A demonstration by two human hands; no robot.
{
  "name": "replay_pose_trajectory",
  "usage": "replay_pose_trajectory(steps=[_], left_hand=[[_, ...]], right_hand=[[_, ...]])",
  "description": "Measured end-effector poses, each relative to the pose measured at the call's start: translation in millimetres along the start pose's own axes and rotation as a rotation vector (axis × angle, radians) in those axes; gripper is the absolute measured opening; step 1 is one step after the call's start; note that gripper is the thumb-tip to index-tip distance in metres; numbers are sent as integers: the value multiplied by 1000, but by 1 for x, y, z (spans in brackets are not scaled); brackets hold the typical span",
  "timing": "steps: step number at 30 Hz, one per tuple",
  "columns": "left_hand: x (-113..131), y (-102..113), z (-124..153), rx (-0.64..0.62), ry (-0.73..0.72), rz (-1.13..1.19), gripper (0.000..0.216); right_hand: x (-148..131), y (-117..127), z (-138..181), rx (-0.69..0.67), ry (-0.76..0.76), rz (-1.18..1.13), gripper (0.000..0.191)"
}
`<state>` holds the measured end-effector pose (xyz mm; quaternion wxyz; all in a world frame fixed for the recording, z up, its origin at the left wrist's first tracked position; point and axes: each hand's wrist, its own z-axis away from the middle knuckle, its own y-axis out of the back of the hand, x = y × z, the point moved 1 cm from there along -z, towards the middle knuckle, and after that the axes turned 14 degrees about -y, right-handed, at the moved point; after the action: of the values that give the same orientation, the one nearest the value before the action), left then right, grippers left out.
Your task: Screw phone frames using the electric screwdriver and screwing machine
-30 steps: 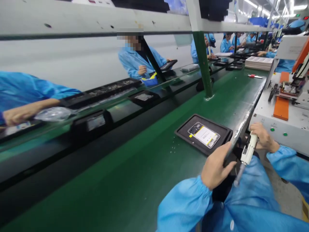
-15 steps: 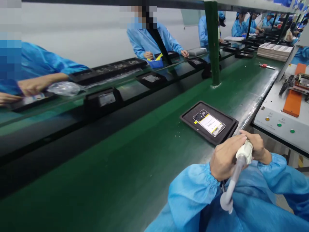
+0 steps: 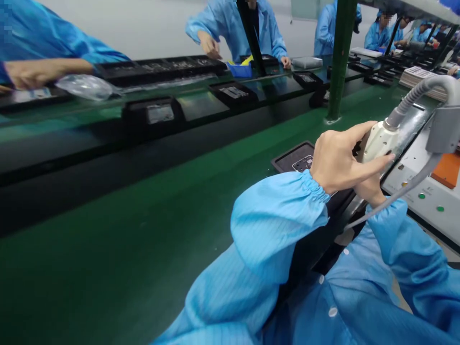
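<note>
My left hand (image 3: 338, 160) rests against a cream electric screwdriver (image 3: 379, 141), its fingers stretched along the tool's body. My right hand (image 3: 370, 188) sits just below, mostly hidden behind the left hand and the tool, wrapped round the tool's lower part. A grey ribbed hose (image 3: 417, 93) rises from the screwdriver's top. Under my hands lies a black tray (image 3: 293, 158) on the green conveyor belt (image 3: 161, 225); only a corner of the phone (image 3: 304, 164) in it shows.
A white machine panel (image 3: 424, 189) with coloured buttons stands at the right. A green post (image 3: 338, 57) rises behind the tray. Beyond a dark divider, several black trays (image 3: 233, 91) lie on a far bench, where people in blue coats work.
The screwdriver has been lifted and turned so its hose points up. Both hands rose with it and now cover most of the tray. The view has tilted down and nearer.
</note>
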<state>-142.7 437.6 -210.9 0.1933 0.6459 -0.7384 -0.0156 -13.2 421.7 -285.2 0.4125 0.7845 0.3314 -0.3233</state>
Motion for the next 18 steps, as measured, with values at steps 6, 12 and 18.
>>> replay_pose_trajectory(steps=[6,12,18], left_hand=[[-24,-7,12,-23,122,-76,52],[-29,-6,15,-21,133,-108,48],[-32,-7,16,-3,162,-81,48]], right_hand=[[-3,-20,-8,58,-94,-154,50],[0,-26,-12,62,-107,-222,49],[7,-27,-11,53,-120,-249,46]])
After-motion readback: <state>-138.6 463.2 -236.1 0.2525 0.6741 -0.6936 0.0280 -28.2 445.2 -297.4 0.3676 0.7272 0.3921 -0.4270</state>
